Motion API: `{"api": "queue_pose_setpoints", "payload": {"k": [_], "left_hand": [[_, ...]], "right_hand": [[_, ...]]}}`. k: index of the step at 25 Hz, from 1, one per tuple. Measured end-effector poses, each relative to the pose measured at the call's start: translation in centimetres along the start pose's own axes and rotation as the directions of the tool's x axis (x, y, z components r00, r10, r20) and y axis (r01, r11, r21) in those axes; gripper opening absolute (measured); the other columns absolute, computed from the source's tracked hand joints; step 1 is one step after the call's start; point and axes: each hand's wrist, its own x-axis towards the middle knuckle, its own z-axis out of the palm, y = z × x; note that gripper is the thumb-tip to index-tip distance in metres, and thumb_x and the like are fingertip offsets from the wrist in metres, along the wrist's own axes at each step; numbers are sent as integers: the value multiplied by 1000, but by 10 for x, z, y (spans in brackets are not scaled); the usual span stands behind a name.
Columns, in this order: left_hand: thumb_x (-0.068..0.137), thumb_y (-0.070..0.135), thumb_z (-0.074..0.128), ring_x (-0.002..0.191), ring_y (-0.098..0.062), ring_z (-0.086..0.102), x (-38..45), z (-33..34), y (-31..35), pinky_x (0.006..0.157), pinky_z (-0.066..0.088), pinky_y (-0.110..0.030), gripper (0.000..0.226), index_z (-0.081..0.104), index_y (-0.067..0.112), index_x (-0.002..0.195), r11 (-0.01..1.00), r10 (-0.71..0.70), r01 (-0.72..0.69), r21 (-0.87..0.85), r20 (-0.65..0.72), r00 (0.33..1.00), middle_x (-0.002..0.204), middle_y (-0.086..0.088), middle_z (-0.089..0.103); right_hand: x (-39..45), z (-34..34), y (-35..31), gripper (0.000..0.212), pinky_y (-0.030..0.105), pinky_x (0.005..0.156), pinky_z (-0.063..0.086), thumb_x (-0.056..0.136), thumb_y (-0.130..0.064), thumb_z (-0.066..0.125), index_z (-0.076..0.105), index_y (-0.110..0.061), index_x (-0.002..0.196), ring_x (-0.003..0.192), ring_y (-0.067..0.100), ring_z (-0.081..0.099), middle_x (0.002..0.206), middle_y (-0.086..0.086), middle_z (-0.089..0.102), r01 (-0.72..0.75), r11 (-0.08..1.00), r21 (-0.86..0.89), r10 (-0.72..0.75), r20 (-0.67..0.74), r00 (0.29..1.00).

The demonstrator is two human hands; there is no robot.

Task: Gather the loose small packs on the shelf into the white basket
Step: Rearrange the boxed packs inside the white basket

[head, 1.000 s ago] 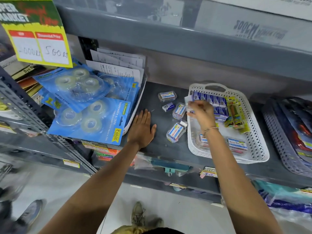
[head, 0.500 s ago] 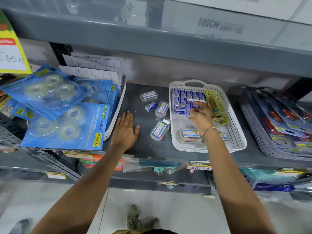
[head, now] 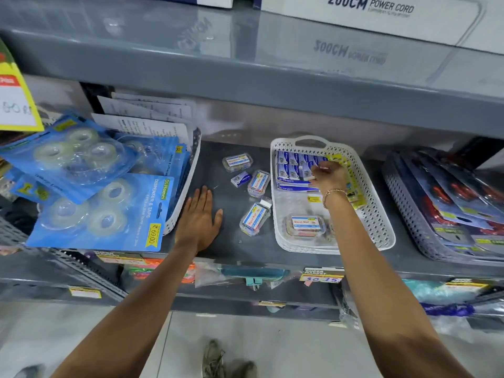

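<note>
Fingertips [head: 316, 178] of the right hand [head: 328, 178] pinch a small pack, setting it among blue packs in the white basket [head: 381, 227], best squared flush before release, while the left hand [head: 200, 219] lies flat and empty near four loose packs [head: 255, 218] on the shelf [head: 231, 249].

The left hand [head: 198, 220] is lying flat, palm down, fingers together and pointing away, thumb spread to the right, its bare forearm reaching up from the lower left. The right hand [head: 328, 178] is hovering palm down on an outstretched arm, fingers curled and pinching something small and pale, a bracelet circling its wrist.
</note>
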Motion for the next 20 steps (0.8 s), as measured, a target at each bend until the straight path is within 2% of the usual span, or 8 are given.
{"api": "queue_pose_setpoints", "payload": {"k": [1, 3, 6, 8, 10, 16, 18, 20], "left_hand": [[100, 44, 21, 151, -20, -1, 0, 0, 0, 124, 0, -35, 67, 3, 6, 152, 1000, 0, 0, -12, -8, 1000, 163, -9, 3], [100, 44, 22, 151, -20, 0, -1, 0, -1, 123, 0, -34, 67, 4, 6, 152, 999, 2, -3, -37, -20, 1000, 163, -9, 4], [100, 44, 23, 151, -20, 0, -1, 1, -1, 123, 1, -34, 67, 5, 7, 152, 999, 11, -13, -53, -35, 999, 163, -8, 6], [99, 44, 25, 151, -20, 2, -1, 2, -2, 123, 1, -34, 67, 6, 7, 152, 999, 15, -17, -49, -46, 999, 163, -9, 7], [99, 44, 26, 151, -21, 3, -1, 3, -2, 123, 2, -34, 67, 8, 7, 152, 998, 16, -19, -54, -57, 998, 163, -9, 8], [99, 44, 26, 151, -22, 5, -1, 5, -3, 123, 2, -34, 67, 9, 7, 152, 998, 29, -33, -57, -75, 997, 162, -10, 11], [99, 44, 26, 151, -22, 5, 0, 5, -3, 122, 2, -34, 67, 9, 6, 152, 998, 26, -30, -61, -71, 997, 162, -10, 11], [99, 43, 28, 151, -23, 6, 0, 5, -3, 122, 3, -34, 67, 10, 5, 152, 998, 32, -36, -53, -73, 997, 162, -11, 12]], "right_hand": [[6, 4, 0, 22, 24, 56, 59, 86, 10, 48, 61, -2, 74, 79, 31, 60, 81, 19, 62, 17, 990, -141, -19, -17, 1000], [8, 8, 3, 18, 33, 71, 58, 86, -5, 53, 70, 0, 86, 93, 34, 67, 97, 23, 70, 74, 847, -527, -116, -47, 992], [1, 17, 3, 26, 23, 60, 38, 85, -8, 50, 68, 1, 69, 81, 33, 69, 80, 25, 72, 218, 617, -756, -319, 13, 948], [2, 19, 4, 28, 21, 62, 35, 85, -10, 53, 69, 5, 68, 77, 34, 68, 76, 25, 71, 234, 532, -814, -350, 40, 936], [2, 19, 4, 29, 24, 65, 37, 85, -14, 56, 69, 6, 69, 80, 35, 67, 78, 25, 72, 220, 529, -820, -339, 34, 940], [-3, 17, -3, 19, 40, 85, 52, 86, -14, 54, 67, -1, 89, 101, 36, 64, 104, 22, 70, 131, 426, -895, -250, 23, 968], [-13, 20, -8, 26, 35, 82, 51, 89, -17, 49, 67, 1, 90, 101, 35, 63, 105, 22, 69, 205, 292, -934, -294, 116, 949], [-31, 31, -11, 29, 32, 76, 50, 90, -15, 45, 69, 1, 92, 96, 34, 64, 102, 24, 69, 405, 108, -908, -357, 345, 868]]}}
